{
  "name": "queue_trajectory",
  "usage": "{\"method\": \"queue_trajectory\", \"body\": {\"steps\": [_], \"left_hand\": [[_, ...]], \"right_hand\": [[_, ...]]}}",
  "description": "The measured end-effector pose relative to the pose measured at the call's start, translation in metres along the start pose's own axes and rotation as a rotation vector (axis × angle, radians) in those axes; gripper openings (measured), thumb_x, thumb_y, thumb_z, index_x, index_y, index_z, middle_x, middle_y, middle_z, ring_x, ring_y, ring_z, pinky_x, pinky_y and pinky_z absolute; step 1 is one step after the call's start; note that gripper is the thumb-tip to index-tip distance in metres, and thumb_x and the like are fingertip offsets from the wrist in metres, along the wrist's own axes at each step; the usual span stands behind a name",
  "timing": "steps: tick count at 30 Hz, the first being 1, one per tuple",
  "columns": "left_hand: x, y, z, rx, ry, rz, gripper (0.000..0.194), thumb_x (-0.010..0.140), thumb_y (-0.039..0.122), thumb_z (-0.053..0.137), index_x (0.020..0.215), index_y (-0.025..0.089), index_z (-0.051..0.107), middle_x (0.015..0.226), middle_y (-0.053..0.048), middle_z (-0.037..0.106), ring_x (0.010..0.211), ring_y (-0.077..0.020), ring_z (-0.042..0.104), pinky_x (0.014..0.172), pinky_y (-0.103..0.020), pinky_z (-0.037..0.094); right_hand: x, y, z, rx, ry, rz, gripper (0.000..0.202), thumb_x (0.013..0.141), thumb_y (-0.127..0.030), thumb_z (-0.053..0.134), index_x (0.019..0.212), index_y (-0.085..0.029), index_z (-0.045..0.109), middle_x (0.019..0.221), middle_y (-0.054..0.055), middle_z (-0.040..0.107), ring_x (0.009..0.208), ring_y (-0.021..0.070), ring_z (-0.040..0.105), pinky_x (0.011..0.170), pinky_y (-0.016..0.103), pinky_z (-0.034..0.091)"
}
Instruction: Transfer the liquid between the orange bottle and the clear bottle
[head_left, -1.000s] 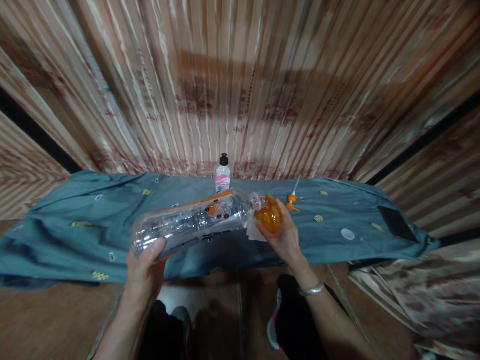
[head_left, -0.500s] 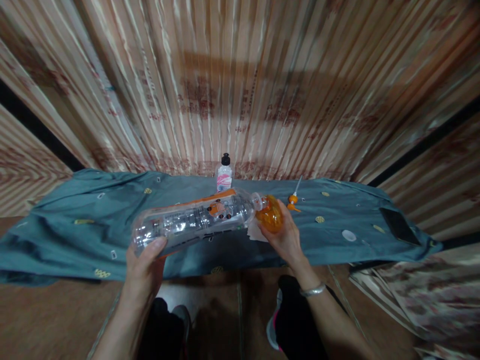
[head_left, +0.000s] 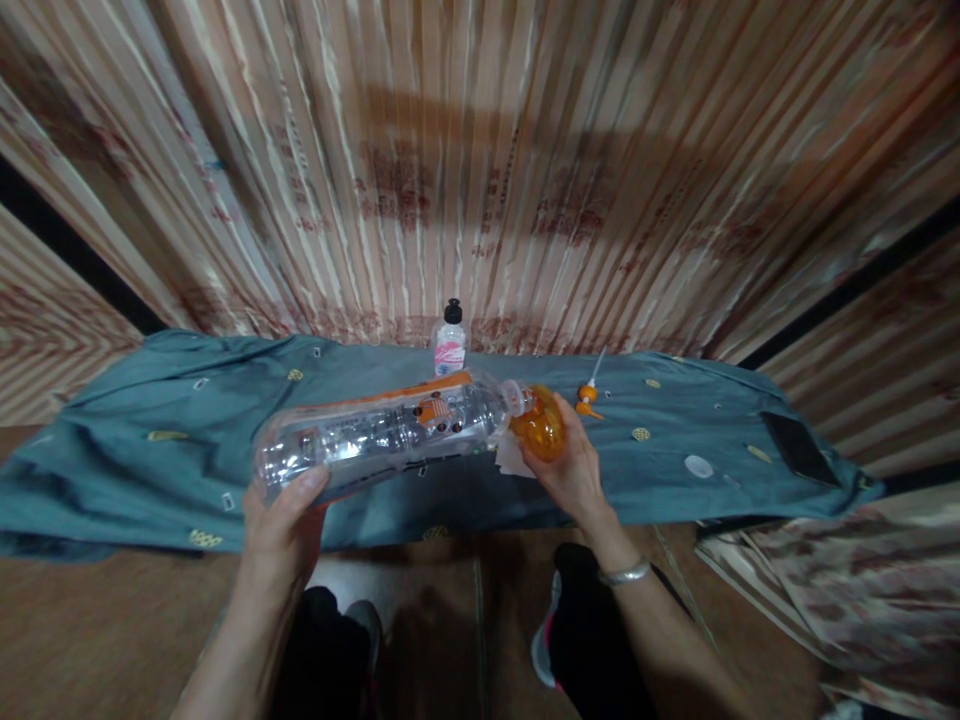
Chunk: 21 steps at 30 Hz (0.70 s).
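A large clear plastic bottle [head_left: 375, 435] with an orange label lies nearly level in the air, its neck pointing right. My left hand [head_left: 289, 515] is wrapped round its base end. In my right hand [head_left: 574, 465] is a small orange transparent bottle [head_left: 541, 425], tilted so that its mouth meets the mouth of the clear one. Whether liquid passes between them cannot be made out. Behind them a small bottle [head_left: 450, 345] with a black cap and pink label stands upright. An orange pump head [head_left: 587, 396] with a thin tube lies to the right.
A teal patterned cloth [head_left: 187, 440] covers the long surface. White paper [head_left: 514, 458] lies below the orange bottle. Farther right are a round whitish disc [head_left: 698, 467] and a dark flat object [head_left: 799, 448]. Pleated curtains [head_left: 465, 200] hang close behind.
The clear bottle's base and my left hand have shifted slightly left and up. My right hand still holds the orange bottle at the same mouth, almost unmoved.
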<state>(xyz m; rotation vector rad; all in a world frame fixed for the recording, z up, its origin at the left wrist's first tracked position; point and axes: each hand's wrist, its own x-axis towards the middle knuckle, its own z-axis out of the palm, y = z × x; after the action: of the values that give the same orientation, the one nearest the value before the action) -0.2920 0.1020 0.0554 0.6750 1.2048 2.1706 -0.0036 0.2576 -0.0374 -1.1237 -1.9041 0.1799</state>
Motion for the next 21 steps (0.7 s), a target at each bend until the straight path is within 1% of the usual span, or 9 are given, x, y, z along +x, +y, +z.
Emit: {"method": "queue_trajectory", "body": {"steps": [3,7,10,13,16,19,21], "left_hand": [[-0.001,0.004,0.002,0.034,-0.032,-0.025,0.079,0.057,0.041,0.102,0.130,0.026,0.075,0.110,-0.009,0.083,0.100,-0.0333,0.080,0.092,-0.044,0.066],[-0.002,0.009,0.009,0.035,0.032,-0.058,0.088,0.046,0.046,0.105,0.127,0.026,0.076,0.109,-0.008,0.083,0.101,-0.0345,0.080,0.091,-0.044,0.066],[-0.002,0.008,0.012,0.026,0.042,-0.075,0.090,0.042,0.046,0.106,0.126,0.026,0.077,0.106,-0.008,0.083,0.098,-0.0336,0.080,0.090,-0.044,0.066],[-0.002,0.005,0.011,0.022,0.046,-0.072,0.087,0.044,0.046,0.105,0.124,0.027,0.078,0.101,-0.006,0.083,0.093,-0.0314,0.080,0.089,-0.043,0.067],[-0.001,0.002,0.007,0.032,0.044,-0.071,0.082,0.046,0.046,0.105,0.121,0.025,0.079,0.095,-0.005,0.083,0.088,-0.0290,0.079,0.089,-0.042,0.067],[-0.001,0.000,-0.002,0.042,-0.012,-0.080,0.071,0.054,0.046,0.103,0.118,0.024,0.081,0.096,-0.006,0.083,0.086,-0.0264,0.077,0.088,-0.040,0.067],[0.000,-0.002,-0.007,0.056,-0.045,-0.084,0.063,0.059,0.043,0.101,0.116,0.025,0.082,0.101,-0.006,0.083,0.086,-0.0249,0.077,0.087,-0.039,0.067]], "right_hand": [[0.000,0.000,0.000,-0.009,0.019,-0.026,0.086,0.086,-0.031,0.078,0.163,-0.020,0.042,0.154,0.018,0.066,0.143,0.0338,0.066,0.121,0.055,0.056],[0.001,-0.002,0.000,-0.019,0.044,-0.055,0.084,0.085,-0.031,0.079,0.161,-0.018,0.045,0.151,0.019,0.069,0.141,0.0339,0.068,0.117,0.054,0.059],[0.001,-0.002,-0.001,-0.021,0.031,-0.050,0.084,0.085,-0.031,0.079,0.161,-0.019,0.044,0.152,0.019,0.068,0.141,0.0341,0.067,0.118,0.055,0.059],[0.001,-0.003,-0.002,-0.021,0.029,-0.036,0.084,0.086,-0.032,0.078,0.161,-0.019,0.044,0.153,0.019,0.068,0.142,0.0345,0.067,0.119,0.056,0.058],[0.001,-0.004,-0.002,-0.010,0.027,-0.021,0.083,0.086,-0.033,0.078,0.161,-0.019,0.044,0.153,0.019,0.067,0.142,0.0343,0.067,0.119,0.055,0.058],[0.001,-0.003,-0.001,0.002,0.023,-0.005,0.082,0.086,-0.034,0.078,0.160,-0.020,0.046,0.152,0.018,0.068,0.141,0.0341,0.067,0.118,0.055,0.059],[0.001,-0.003,0.000,0.005,0.031,-0.002,0.082,0.085,-0.033,0.078,0.160,-0.020,0.046,0.151,0.018,0.068,0.140,0.0341,0.068,0.117,0.055,0.059]]}}
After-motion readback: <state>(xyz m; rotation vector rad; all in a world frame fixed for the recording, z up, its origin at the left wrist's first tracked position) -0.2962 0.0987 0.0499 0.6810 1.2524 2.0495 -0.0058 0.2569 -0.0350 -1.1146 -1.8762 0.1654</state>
